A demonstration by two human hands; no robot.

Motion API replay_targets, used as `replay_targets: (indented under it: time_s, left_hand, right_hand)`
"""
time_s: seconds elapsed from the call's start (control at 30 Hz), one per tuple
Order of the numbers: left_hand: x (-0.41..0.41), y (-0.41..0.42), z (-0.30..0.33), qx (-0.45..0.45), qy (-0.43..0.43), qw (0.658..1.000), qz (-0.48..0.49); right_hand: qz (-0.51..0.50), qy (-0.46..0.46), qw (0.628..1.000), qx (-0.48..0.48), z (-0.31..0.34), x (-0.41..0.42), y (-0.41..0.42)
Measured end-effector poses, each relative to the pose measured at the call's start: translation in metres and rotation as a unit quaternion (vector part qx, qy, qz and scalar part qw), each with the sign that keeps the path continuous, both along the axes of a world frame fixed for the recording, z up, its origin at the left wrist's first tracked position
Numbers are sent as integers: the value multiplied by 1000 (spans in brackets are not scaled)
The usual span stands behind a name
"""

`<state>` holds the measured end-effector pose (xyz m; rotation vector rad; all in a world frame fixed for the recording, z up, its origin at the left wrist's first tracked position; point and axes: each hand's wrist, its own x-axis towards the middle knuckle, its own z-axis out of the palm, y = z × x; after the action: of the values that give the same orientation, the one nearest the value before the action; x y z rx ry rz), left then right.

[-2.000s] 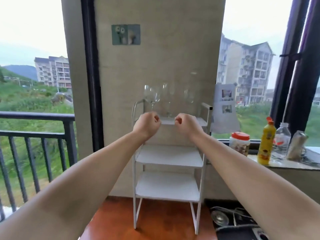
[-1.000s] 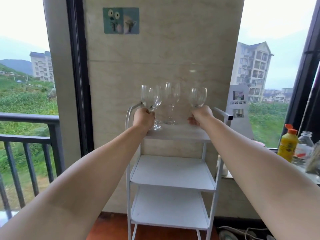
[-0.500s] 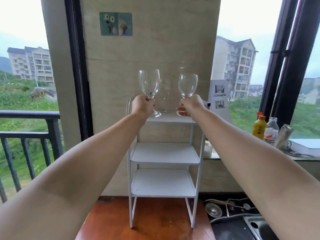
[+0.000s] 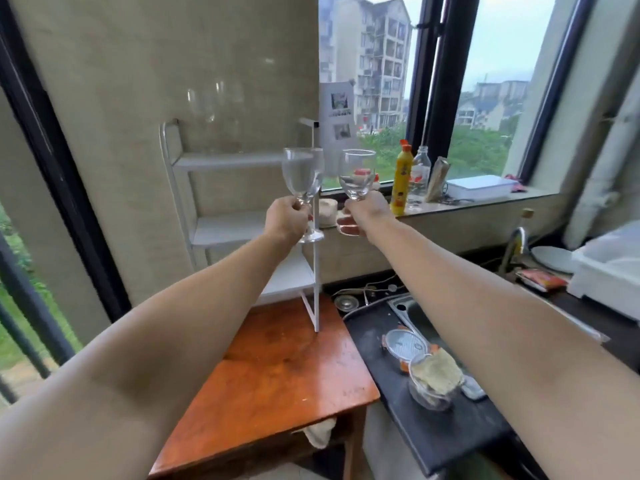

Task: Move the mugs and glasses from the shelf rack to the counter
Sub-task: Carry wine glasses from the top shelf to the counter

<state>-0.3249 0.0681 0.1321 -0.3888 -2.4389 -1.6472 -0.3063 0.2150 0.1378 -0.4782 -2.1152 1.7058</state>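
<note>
My left hand (image 4: 285,220) grips the stem of a clear wine glass (image 4: 302,174), held upright in the air to the right of the white shelf rack (image 4: 221,161). My right hand (image 4: 367,211) grips the stem of a second wine glass (image 4: 356,174) beside it. Both glasses are off the rack and hang in front of the window sill. A faint, blurred glass (image 4: 214,105) still stands on the rack's top shelf. The dark counter (image 4: 440,431) lies lower right.
The rack stands on a wooden table (image 4: 277,372). On the counter are a sink (image 4: 412,317), plastic containers (image 4: 429,379) and a white box (image 4: 609,275). The window sill (image 4: 485,204) holds a yellow bottle (image 4: 401,181), a clear bottle and a white case.
Both hands took hold of a glass on the top shelf, lifted them off and carried them to the right. My view has swung right toward the counter.
</note>
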Motion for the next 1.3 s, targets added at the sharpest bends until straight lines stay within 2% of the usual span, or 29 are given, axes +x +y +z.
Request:
replay_targets:
  time_s: [0.07, 0.17, 0.4, 0.63, 0.77, 0.87, 0.9, 0.97, 1.2, 1.3]
  left_hand:
    - [18, 28, -18, -20, -15, 999, -39]
    - [42, 78, -44, -45, -31, 995, -89]
    - [119, 218, -92, -59, -76, 978, -187]
    - [234, 366, -153, -75, -121, 946, -292]
    - [296, 429, -192, -101, -152, 922, -341]
    - [334, 462, -214, -125, -173, 899, -382]
    - [363, 489, -224, -141, -173, 880, -419]
    - [378, 502, -233, -157, -175, 871, -431]
    - [460, 605, -264, -234, -157, 783, -554]
    - [486, 651, -265, -248, -151, 750, -595]
  right_hand:
    - [-26, -17, 1000, -5, -19, 24, 26]
    - [-56, -35, 996, -63, -43, 65, 67]
    - [-164, -78, 979, -88, -97, 181, 197]
    - [-281, -113, 948, -100, -153, 317, 324]
    - [-336, -136, 922, -137, -189, 389, 374]
    - [-376, -150, 901, -158, -208, 435, 396]
    - [-413, -147, 883, -170, -216, 469, 413]
    - [-433, -145, 872, -178, -224, 491, 421]
    - [-562, -143, 781, -233, -259, 598, 479]
    - [-597, -111, 752, -256, -262, 625, 506]
